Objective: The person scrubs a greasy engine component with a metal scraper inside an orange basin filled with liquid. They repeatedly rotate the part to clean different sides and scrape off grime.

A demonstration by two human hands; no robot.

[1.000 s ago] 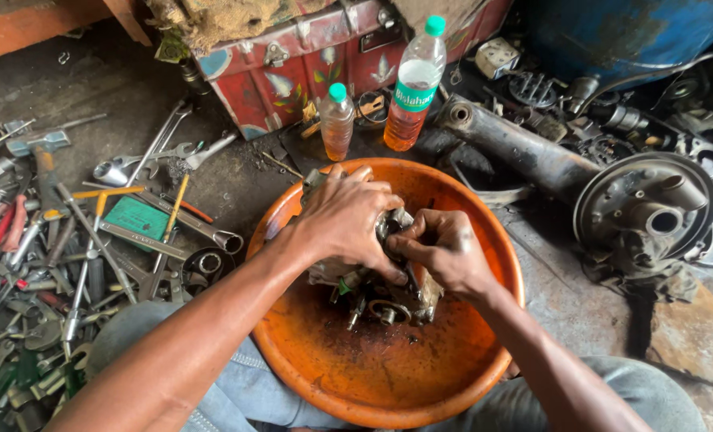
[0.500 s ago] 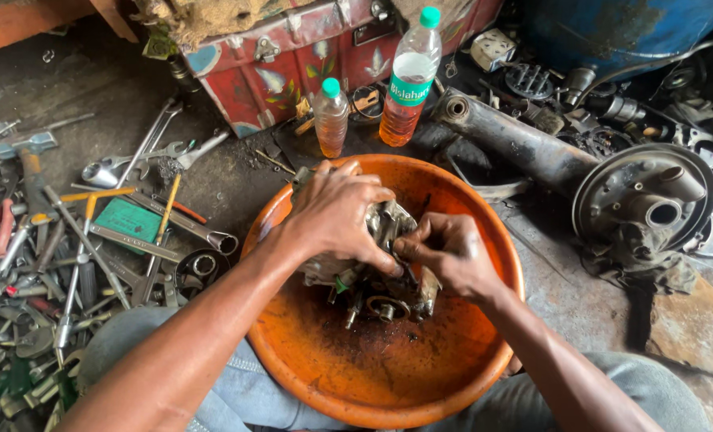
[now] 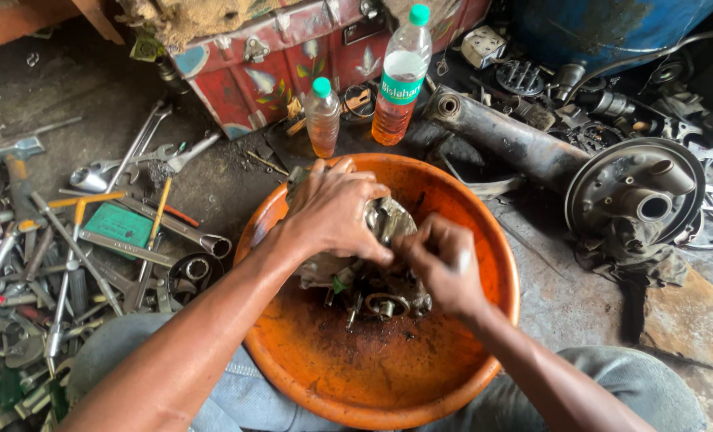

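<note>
Over the person's lap, the orange basin (image 3: 452,376) catches grime while the left hand (image 3: 336,212), fingers spread, clamps the greasy metal assembly (image 3: 380,220) steady, the right hand (image 3: 444,268) pinching a part on it, bottles (image 3: 396,80) standing beyond.

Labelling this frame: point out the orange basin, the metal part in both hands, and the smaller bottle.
orange basin (image 3: 388,392): head view, bare inner wall near the front rim.
metal part (image 3: 384,218): head view, shiny top between the hands.
smaller bottle (image 3: 322,124): head view, middle of its body.
</note>
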